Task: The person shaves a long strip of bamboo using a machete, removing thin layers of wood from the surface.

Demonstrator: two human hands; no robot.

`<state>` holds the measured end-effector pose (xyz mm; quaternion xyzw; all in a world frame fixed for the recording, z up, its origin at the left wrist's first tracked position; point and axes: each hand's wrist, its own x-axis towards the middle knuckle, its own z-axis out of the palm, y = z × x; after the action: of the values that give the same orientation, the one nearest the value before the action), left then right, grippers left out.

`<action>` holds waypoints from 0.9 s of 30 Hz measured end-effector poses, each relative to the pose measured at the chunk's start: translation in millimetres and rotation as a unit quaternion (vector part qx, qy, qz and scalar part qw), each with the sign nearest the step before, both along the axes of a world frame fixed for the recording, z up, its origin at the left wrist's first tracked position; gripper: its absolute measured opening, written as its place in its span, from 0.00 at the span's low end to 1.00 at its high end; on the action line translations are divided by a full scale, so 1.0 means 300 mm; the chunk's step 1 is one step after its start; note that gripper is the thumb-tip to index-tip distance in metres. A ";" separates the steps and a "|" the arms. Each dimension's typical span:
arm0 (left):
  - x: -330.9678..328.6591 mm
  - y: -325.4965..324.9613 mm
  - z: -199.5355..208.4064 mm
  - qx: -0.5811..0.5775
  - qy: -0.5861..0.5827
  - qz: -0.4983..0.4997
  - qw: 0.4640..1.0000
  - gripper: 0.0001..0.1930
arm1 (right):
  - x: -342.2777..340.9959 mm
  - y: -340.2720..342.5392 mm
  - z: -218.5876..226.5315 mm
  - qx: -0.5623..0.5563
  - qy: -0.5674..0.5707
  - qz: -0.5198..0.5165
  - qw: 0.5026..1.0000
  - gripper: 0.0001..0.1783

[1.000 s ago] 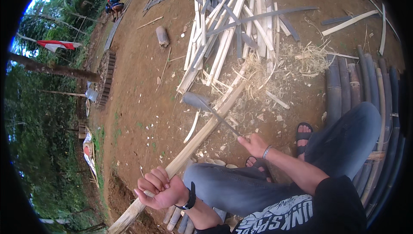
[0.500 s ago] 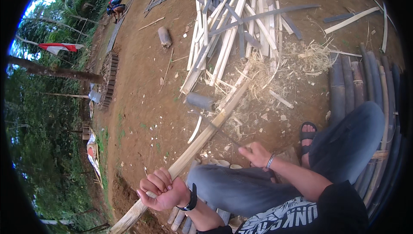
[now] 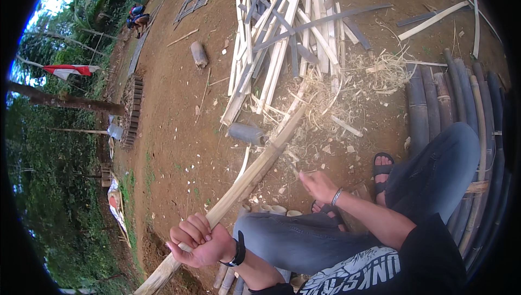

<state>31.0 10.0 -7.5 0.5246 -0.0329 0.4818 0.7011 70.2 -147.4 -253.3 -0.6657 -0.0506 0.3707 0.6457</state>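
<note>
My left hand [image 3: 202,243], wearing a dark wristband, is wrapped around a long split bamboo strip [image 3: 245,180]. The strip slants from the lower left up toward a pile of shavings, its far end down among them. My right hand [image 3: 319,186], with a metal bracelet, is closed around a knife [image 3: 292,167]. The handle is covered by my fingers, and the blade is smeared by motion beside the strip's right side. Whether the blade touches the bamboo I cannot tell.
Ahead lies a heap of split bamboo strips [image 3: 271,40] with curled shavings [image 3: 388,75] around it. A short dark bamboo piece [image 3: 247,133] rests beside my strip. Bamboo poles [image 3: 429,105] lie at the right by my leg. Another person [image 3: 138,18] bends down far left.
My right hand and the knife have shifted slightly; the blade lay across the strip before and is now nearer its right side. My left hand keeps its hold. The view has shifted a little.
</note>
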 end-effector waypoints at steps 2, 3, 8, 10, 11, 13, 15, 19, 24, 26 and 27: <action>0.014 0.008 0.014 -0.007 0.002 -0.003 1.000 0.23 | -0.076 0.015 0.137 0.048 -0.166 0.004 0.985 0.37; 0.013 0.017 0.016 -0.010 0.005 -0.006 1.000 0.23 | -0.081 0.014 0.183 0.091 -0.125 0.036 0.987 0.37; 0.016 0.025 0.007 -0.009 0.007 0.001 1.000 0.22 | 0.022 0.046 -0.069 0.015 -0.023 0.000 1.000 0.40; 0.019 0.027 -0.011 -0.008 0.008 0.011 1.000 0.22 | 0.080 0.055 -0.153 -0.015 0.083 -0.055 0.995 0.40; 0.002 0.037 -0.006 -0.003 -0.003 0.017 1.000 0.22 | 0.095 0.063 -0.070 0.018 0.154 -0.053 0.986 0.41; -0.014 0.051 -0.026 -0.007 -0.008 0.008 1.000 0.22 | 0.017 0.058 0.015 0.046 0.053 0.009 0.997 0.41; -0.011 0.068 -0.028 -0.014 -0.009 0.003 1.000 0.22 | -0.057 0.069 0.104 0.052 -0.101 0.041 0.993 0.42; -0.073 0.064 -0.009 -0.010 0.005 0.034 0.999 0.23 | -0.014 0.055 0.065 0.021 -0.120 0.069 0.990 0.42; -0.020 0.051 -0.059 -0.009 -0.019 -0.011 1.000 0.22 | 0.081 0.011 -0.007 -0.012 0.058 0.002 0.998 0.40; -0.052 0.061 -0.049 0.011 -0.020 -0.030 0.999 0.22 | -0.035 0.039 0.145 0.047 -0.044 0.055 0.996 0.40; -0.064 0.070 -0.037 0.030 -0.022 -0.048 0.998 0.22 | -0.094 0.051 0.176 0.094 -0.070 0.079 0.990 0.39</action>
<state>11.8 31.1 -18.5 0.5323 -0.0882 0.4576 0.7068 41.9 -132.0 -200.6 -0.6205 -0.1821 0.3668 0.6688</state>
